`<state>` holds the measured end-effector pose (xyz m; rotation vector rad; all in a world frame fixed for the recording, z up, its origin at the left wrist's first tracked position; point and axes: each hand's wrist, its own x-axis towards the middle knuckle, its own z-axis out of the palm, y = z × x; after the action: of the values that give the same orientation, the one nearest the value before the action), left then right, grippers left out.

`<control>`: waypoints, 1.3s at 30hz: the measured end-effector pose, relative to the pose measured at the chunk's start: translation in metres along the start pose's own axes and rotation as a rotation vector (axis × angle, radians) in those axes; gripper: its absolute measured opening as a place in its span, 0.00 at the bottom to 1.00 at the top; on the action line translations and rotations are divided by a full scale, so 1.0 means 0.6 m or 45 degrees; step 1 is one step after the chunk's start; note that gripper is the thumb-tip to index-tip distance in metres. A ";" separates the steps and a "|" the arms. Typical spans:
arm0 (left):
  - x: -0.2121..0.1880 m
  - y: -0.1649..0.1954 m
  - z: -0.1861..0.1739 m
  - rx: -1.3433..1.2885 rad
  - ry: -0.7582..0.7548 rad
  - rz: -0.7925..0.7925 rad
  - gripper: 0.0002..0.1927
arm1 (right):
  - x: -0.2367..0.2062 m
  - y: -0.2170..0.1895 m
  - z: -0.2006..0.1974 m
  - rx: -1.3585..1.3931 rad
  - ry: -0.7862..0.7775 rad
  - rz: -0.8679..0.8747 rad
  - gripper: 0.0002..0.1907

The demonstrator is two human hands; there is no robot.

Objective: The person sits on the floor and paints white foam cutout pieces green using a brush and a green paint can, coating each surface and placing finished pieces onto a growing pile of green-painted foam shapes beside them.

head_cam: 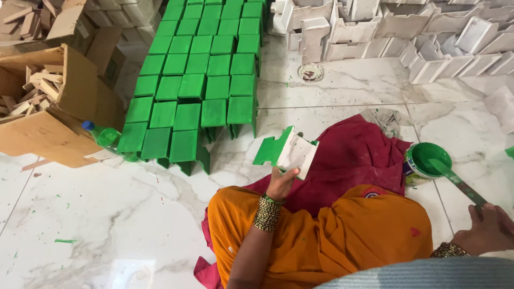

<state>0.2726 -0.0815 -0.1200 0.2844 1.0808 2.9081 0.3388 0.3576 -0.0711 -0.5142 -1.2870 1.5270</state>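
Wooden holder point(289, 151), partly painted, sits in the left hand point(281, 183) above the red cloth point(353, 155) over the person's lap, near the middle of the view. One face of it is already bright green; the other faces that show are white primer, so this piece looks about half coated, judging by what is turned toward the camera. The left fingers point(289, 172) are closed on its lower edge, pinching it from beneath.

The right hand point(484, 231), at the near right edge, is wrapped tight around the handle of a paintbrush point(455, 179) whose green-smeared head rests in the open paint tin point(425, 160) standing on the marble floor point(134, 214) just right of the cloth. The tin shows green paint inside.

To the left and farther away, rows of finished green pieces point(201, 69) stand packed together on the floor, stretching to the top of the view. At the far right a large pile of white unpainted pieces point(407, 27) leans in loose rows. By rough look the green batch is large, but plenty of white ones remain, so the work seems somewhere around its middle.

Cardboard boxes point(53, 107) holding bare wood offcuts sit at the far left, with a green plastic bottle point(104, 136) lying beside them. Small green drips speckle the floor.
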 end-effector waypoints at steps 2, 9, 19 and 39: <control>0.004 -0.001 0.001 0.019 -0.032 0.016 0.33 | 0.002 0.003 0.005 0.004 0.071 0.034 0.12; 0.008 -0.014 0.008 0.000 -0.047 -0.017 0.38 | 0.024 0.024 0.013 0.070 0.126 0.109 0.10; 0.018 -0.020 0.008 0.012 -0.049 -0.049 0.38 | 0.030 0.028 0.014 0.115 0.070 0.194 0.07; -0.016 -0.005 0.004 -0.128 -0.038 0.040 0.36 | -0.003 -0.017 0.001 0.356 0.112 0.355 0.05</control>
<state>0.2820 -0.0782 -0.1217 0.3437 0.9313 2.9635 0.3430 0.3547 -0.0623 -0.5887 -0.9424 1.8593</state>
